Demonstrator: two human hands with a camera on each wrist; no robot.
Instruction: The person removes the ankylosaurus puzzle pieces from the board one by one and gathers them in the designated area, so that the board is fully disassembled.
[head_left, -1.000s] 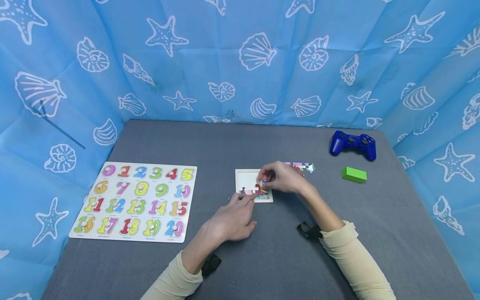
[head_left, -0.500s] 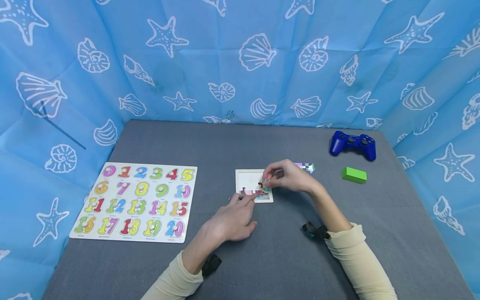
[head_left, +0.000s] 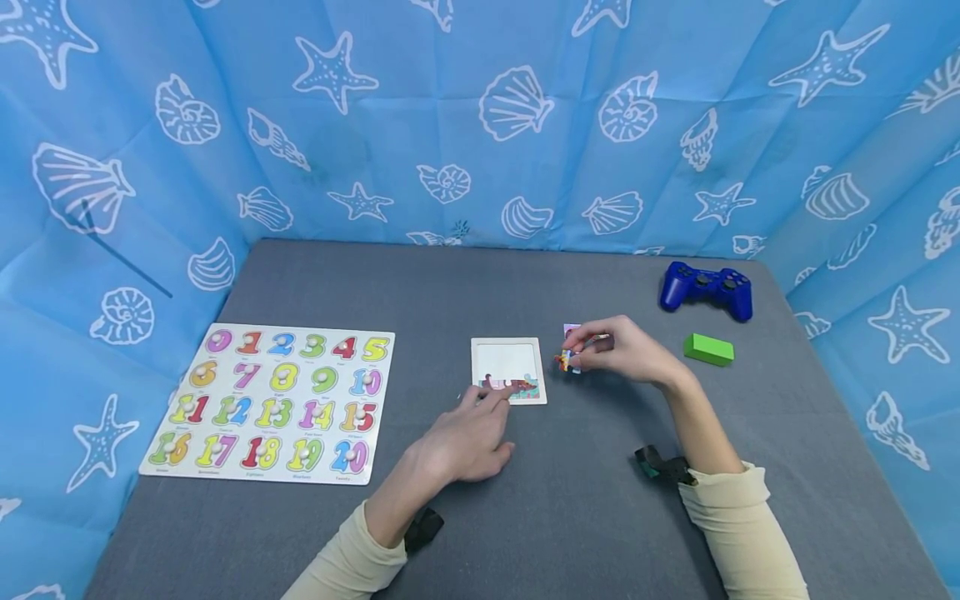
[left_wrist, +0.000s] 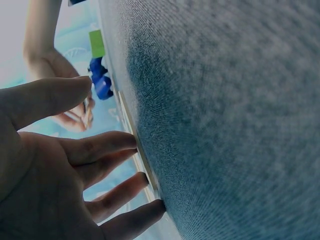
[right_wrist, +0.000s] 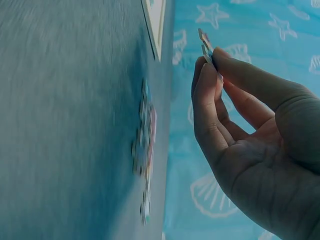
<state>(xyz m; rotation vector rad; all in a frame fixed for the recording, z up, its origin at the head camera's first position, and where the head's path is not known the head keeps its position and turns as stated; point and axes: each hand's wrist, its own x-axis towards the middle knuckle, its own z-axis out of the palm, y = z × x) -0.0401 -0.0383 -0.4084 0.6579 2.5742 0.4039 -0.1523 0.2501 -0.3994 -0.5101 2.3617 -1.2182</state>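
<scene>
A small white puzzle tray [head_left: 507, 343] lies mid-table, with several jigsaw pieces [head_left: 525, 388] fitted along its near side. My left hand [head_left: 465, 437] rests on the tray's near left edge, fingers extended; the left wrist view shows the fingertips [left_wrist: 129, 141] touching its rim. Right of the tray and raised off the table, my right hand [head_left: 626, 352] pinches a colourful jigsaw piece [right_wrist: 206, 47] between thumb and fingers. Below it, loose jigsaw pieces [right_wrist: 145, 145] lie on the cloth; in the head view the hand mostly hides them.
A number peg board [head_left: 266, 404] lies at the left. At the back right sit a blue game controller [head_left: 706, 290] and a green block [head_left: 708, 350]. A blue shell-print curtain [head_left: 420, 125] surrounds the grey table on the back and sides.
My right hand has moved right, away from the tray, carrying the jigsaw piece out of it. My left hand has stayed in place on the tray.
</scene>
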